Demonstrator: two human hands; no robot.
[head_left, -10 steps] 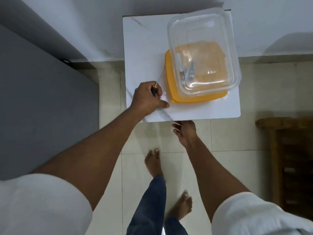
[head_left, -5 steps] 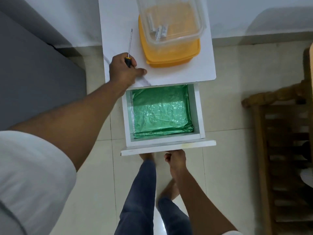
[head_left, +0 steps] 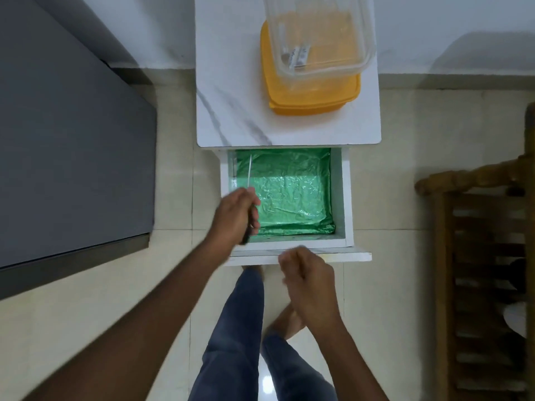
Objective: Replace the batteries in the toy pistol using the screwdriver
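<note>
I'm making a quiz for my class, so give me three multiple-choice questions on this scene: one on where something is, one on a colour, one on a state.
1. Where is the screwdriver?
A. on the table top
B. in the left hand, over the drawer
C. inside the clear container

2. What colour is the drawer's liner?
A. green
B. red
C. white

3. The drawer is:
A. shut
B. removed
C. pulled open

Key: 1 B, the shaft sticks out of the left fist above the liner. 2 A, the crinkled sheet is green. 3 C, its inside shows below the table top.
</note>
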